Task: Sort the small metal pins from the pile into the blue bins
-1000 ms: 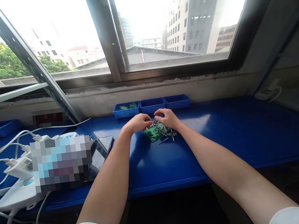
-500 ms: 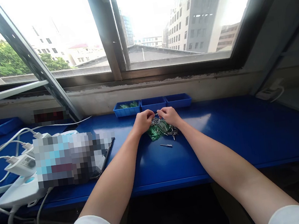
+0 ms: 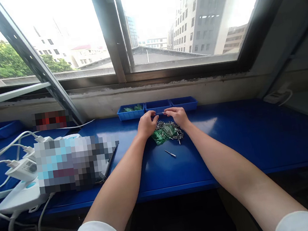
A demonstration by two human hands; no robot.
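Note:
My left hand (image 3: 148,124) and my right hand (image 3: 179,117) are both closed in a pinch, facing each other across a small gap. Between their fingertips stretches a thin metal pin (image 3: 160,113), too small to make out in detail. Just below lies a heap of short silvery metal pins (image 3: 176,130), which look like blind rivets, mixed with green plastic packets (image 3: 160,135). One loose pin (image 3: 170,153) rests by itself on the blue tabletop nearer to me, lying at a slant.
Three joined blue bins (image 3: 131,114) stand behind my hands; the left one holds green packets. Left of my arm are a power strip (image 3: 21,199) with white chargers and cables, and a blurred-out area over a dark-edged device. A metal post (image 3: 33,59) rises at the left.
My hands have drawn slightly apart, showing the thin pin between them. The loose pin on the table has turned and shifted a little toward me.

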